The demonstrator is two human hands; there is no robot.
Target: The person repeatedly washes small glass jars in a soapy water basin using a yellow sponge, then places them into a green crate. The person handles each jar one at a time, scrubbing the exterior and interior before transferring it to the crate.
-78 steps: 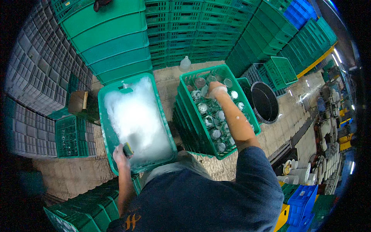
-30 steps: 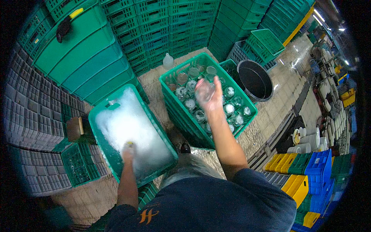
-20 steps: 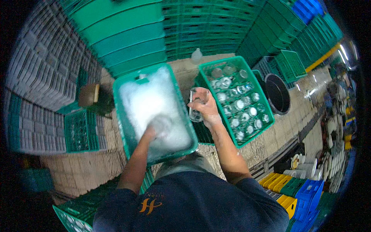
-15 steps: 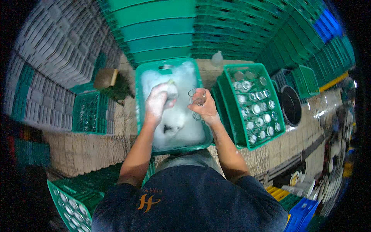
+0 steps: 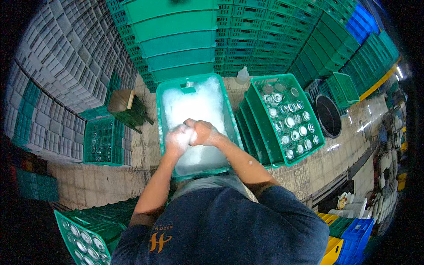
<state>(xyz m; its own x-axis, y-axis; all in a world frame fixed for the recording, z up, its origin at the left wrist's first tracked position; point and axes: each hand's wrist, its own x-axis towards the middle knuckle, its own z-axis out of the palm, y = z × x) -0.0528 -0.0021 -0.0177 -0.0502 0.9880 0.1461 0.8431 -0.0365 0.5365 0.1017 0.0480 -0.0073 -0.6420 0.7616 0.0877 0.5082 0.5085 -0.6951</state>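
Observation:
A green tub (image 5: 229, 115) full of white foam (image 5: 194, 99) stands in front of me. Both my hands meet over its near half. My left hand (image 5: 178, 139) is a closed fist coated in foam; the sponge it held earlier is hidden now. My right hand (image 5: 204, 133) presses against it and is closed on a clear glass, of which almost nothing shows between the hands. To the right of the tub, a tilted green crate (image 5: 305, 155) holds several upturned glasses (image 5: 289, 121).
A white bottle (image 5: 242, 75) stands behind the tub. A black bucket (image 5: 329, 115) sits at right. Green crates with glasses stand at left (image 5: 102, 140) and bottom left (image 5: 86, 238), beside a wooden stool (image 5: 121, 100). Stacked green crates (image 5: 265, 35) and grey crates (image 5: 66, 53) wall the area.
My right hand lifted a glass out of the right crate and carried it left over the tub. My left hand rose from the foam to meet it. My view swung left.

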